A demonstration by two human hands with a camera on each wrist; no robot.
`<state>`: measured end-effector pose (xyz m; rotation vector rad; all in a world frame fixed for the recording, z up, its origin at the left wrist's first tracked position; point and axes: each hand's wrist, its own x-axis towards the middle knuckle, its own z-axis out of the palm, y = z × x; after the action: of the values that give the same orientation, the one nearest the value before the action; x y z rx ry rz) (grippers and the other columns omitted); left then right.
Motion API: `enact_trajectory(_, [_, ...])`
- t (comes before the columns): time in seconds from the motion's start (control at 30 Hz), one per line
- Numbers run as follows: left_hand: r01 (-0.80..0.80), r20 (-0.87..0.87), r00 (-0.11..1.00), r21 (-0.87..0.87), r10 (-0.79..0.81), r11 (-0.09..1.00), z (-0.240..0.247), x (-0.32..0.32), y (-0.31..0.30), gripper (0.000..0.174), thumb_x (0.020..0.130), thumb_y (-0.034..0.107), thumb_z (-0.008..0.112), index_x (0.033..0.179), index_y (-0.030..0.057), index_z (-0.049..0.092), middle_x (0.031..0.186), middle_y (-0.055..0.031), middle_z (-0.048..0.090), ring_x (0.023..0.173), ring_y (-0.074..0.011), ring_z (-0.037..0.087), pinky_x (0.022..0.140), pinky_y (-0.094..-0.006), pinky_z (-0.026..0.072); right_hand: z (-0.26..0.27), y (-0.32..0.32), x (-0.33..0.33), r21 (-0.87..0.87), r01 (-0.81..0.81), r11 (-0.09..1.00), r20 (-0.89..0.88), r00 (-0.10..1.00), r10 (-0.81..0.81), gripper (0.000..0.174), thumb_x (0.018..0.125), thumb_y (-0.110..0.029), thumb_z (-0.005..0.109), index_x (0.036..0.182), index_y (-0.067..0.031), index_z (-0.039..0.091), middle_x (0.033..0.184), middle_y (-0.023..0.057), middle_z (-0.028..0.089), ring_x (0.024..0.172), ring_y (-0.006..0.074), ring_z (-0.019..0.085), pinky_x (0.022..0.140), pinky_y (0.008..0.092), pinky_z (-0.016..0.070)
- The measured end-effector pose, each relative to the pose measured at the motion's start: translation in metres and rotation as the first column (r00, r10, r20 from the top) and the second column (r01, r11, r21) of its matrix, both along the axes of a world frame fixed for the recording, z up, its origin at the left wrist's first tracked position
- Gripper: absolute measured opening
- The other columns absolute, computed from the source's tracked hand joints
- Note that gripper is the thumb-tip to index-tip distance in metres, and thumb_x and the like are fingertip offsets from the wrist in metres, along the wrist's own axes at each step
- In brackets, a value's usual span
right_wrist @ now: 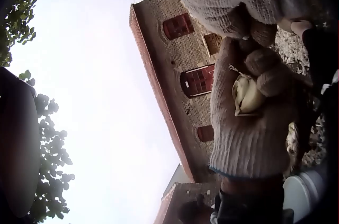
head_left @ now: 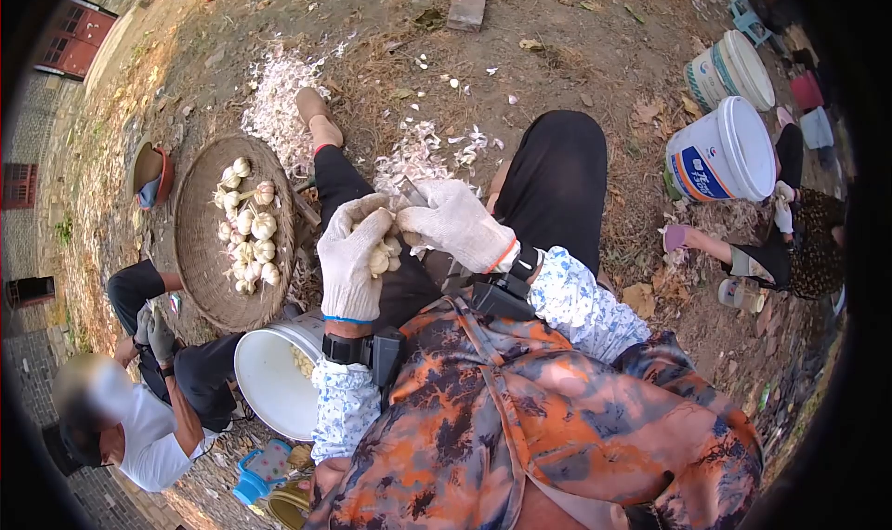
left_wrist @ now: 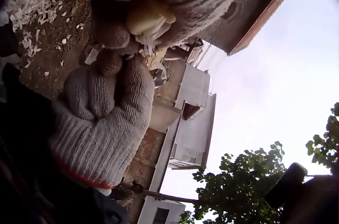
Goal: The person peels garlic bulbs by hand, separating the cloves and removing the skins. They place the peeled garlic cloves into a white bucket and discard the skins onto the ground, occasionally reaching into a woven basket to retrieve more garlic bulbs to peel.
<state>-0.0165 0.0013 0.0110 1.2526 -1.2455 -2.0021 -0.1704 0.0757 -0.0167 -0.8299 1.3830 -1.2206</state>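
My gloved left hand (head_left: 351, 261) curls round some garlic cloves (head_left: 383, 257) in front of my lap. In the left wrist view a pale clove (left_wrist: 150, 17) with a torn papery skin lies in that palm. The right wrist view also shows a garlic clove (right_wrist: 247, 95) held under the curled fingers. My right hand (head_left: 457, 225), in a knit glove with an orange cuff, meets the left fingertips. Its thumb and fingers pinch a small flat grey blade (head_left: 412, 193), mostly hidden by the glove.
A wicker basket (head_left: 200, 242) of garlic bulbs (head_left: 249, 225) sits at left. Close by my left forearm stands a white bucket (head_left: 265, 381) with cloves inside. Garlic peelings (head_left: 279, 103) litter the ground. White buckets (head_left: 743, 149) stand at right. Another person (head_left: 153, 418) sits at lower left, one more at far right.
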Motion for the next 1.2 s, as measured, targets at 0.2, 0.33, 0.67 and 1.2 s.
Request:
enact_trajectory(0.2, [0.047,-0.2,0.98,0.25,0.004,0.967,-0.012,0.004,-0.004,0.027,0.1,0.015,0.059,0.12,-0.0019,0.061,0.081,-0.0062,0.063,0.059,-0.0113,0.058,0.046,-0.0219,0.0442,-0.007,0.002,0.008,-0.086,0.133,0.987,-0.047,0.989,-0.137,0.022,0.089,-0.019,0.062,0.096,0.0016,0.066,0.07,0.0059,0.065,0.06,0.0122,0.062,0.051,0.0299,0.0484])
enact_trajectory(0.33, [0.05,-0.309,0.949,0.352,0.065,0.935,-0.024,0.004,-0.002,0.03,0.1,0.018,0.059,0.123,-0.0006,0.061,0.082,-0.0062,0.063,0.06,-0.0106,0.058,0.046,-0.0215,0.0433,0.001,0.006,0.007,-0.091,0.148,0.985,-0.127,0.979,-0.159,0.023,0.09,-0.017,0.062,0.102,0.0025,0.066,0.073,0.0066,0.066,0.061,0.0113,0.061,0.052,0.0298,0.0485])
enact_trajectory(0.67, [0.061,-0.256,0.966,0.341,0.031,0.938,-0.025,0.008,-0.006,0.029,0.102,0.021,0.058,0.122,0.0005,0.058,0.079,-0.0008,0.056,0.054,-0.0074,0.048,0.043,-0.0195,0.0372,-0.041,0.001,0.007,0.039,0.104,0.994,0.519,0.848,-0.109,0.015,0.091,-0.015,0.062,0.094,-0.0005,0.067,0.068,0.0036,0.06,0.05,0.0104,0.052,0.043,0.0256,0.0358])
enact_trajectory(1.2, [0.012,-0.48,0.819,0.563,0.315,0.826,-0.048,0.017,-0.008,0.026,0.105,0.024,0.055,0.115,0.0007,0.06,0.098,-0.0104,0.065,0.077,-0.0174,0.064,0.059,-0.0286,0.0546,-0.004,0.01,0.013,-0.384,-0.034,0.923,-0.303,0.949,-0.091,0.035,0.085,-0.022,0.076,0.115,-0.007,0.066,0.091,0.0127,0.07,0.084,0.0275,0.072,0.071,0.0383,0.0557])
